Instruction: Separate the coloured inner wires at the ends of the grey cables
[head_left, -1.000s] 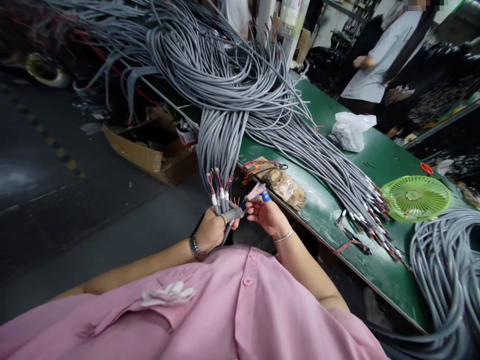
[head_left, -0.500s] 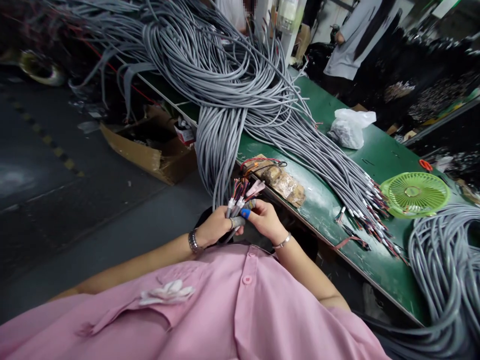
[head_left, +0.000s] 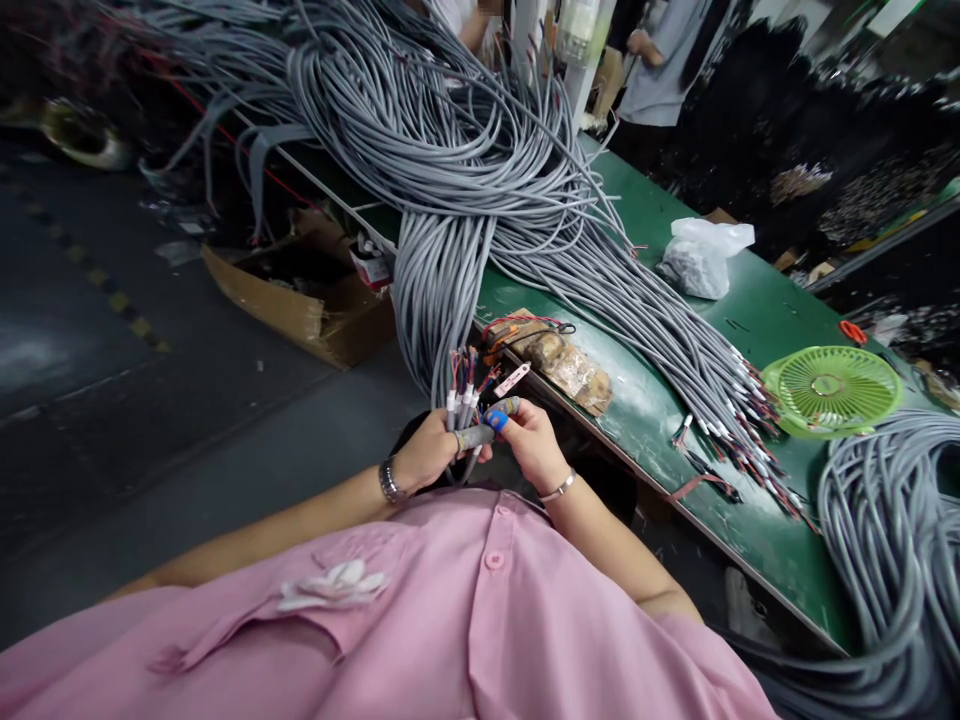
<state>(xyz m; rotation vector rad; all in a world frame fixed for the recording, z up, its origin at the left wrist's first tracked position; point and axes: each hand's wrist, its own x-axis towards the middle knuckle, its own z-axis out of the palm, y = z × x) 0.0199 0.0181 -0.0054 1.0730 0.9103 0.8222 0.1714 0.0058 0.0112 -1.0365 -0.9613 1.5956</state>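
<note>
Grey, white-banded round cables (head_left: pixel 463 412), clamped in left hand (head_left: pixel 426 457), point lengthwise toward twelve o'clock; right hand (head_left: pixel 535 447) beside, hold obscured, cannot tell.

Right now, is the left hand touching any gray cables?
Touching: the head view shows the left hand closed around several gray cables, near their ends.

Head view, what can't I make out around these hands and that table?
All in head view:
Right hand: pinch point hidden behind its own fingertips.
Pale pink strip: markings too small.
Plastic bag: contents obscured by its cloudiness.
Grey-shirted worker: head cut off by top edge.
</note>
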